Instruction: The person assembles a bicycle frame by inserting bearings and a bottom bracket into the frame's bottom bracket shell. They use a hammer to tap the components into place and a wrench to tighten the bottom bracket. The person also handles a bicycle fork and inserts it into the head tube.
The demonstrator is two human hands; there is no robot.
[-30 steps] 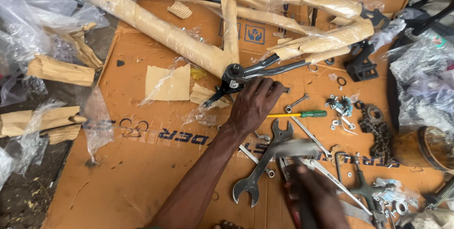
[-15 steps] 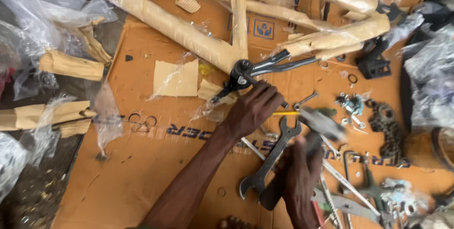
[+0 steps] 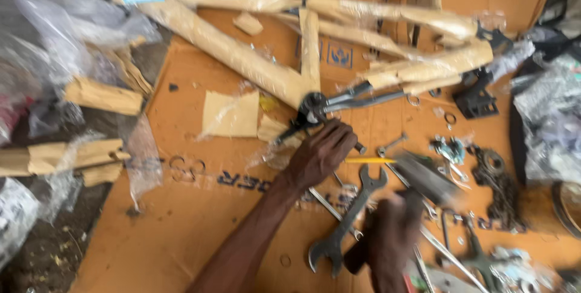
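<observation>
Even, soft daylight, faint shadows; motion blur throughout, perhaps heaviest lower right.

single head view, looking steeply down, close over cardboard point(image 3: 181, 220), somewhat blurred

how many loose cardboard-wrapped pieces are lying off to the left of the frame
2: one wrapped piece at left centre among the clear plastic, and a longer wrapped piece below it at the left edge. More may be hidden under the plastic wrap.
</observation>
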